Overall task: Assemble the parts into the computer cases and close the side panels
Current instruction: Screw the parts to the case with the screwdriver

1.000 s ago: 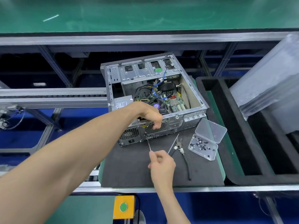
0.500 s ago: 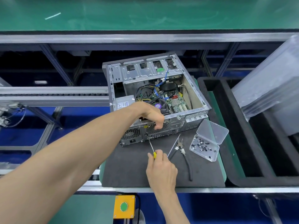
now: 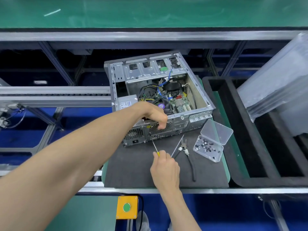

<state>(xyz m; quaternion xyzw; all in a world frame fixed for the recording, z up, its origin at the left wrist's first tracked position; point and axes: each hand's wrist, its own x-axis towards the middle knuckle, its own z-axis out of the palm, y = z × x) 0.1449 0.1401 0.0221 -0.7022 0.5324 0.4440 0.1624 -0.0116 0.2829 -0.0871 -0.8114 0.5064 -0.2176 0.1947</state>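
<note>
1. The case (image 3: 160, 99) lies on its side on a dark mat (image 3: 133, 167), side panel off, motherboard and cables exposed.
2. The left hand (image 3: 155, 116) grips the case's near top edge, fingers curled over the rear panel.
3. The right hand (image 3: 165, 169) holds a yellow-handled screwdriver (image 3: 155, 148), tip at the rear panel.
4. Pliers (image 3: 186, 150) lie on the mat just right of the right hand.
5. An open clear box (image 3: 210, 147) holding screws sits right of the pliers.
6. A yellow button box (image 3: 127, 207) is mounted below the bench edge.

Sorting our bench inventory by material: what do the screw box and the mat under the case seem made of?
Screw box: clear hard plastic, apparently; the screws show through, and its hinged lid is glossy. Mat: dark grey, matte and slightly grainy, probably foam or rubber; which one is unclear.
</note>
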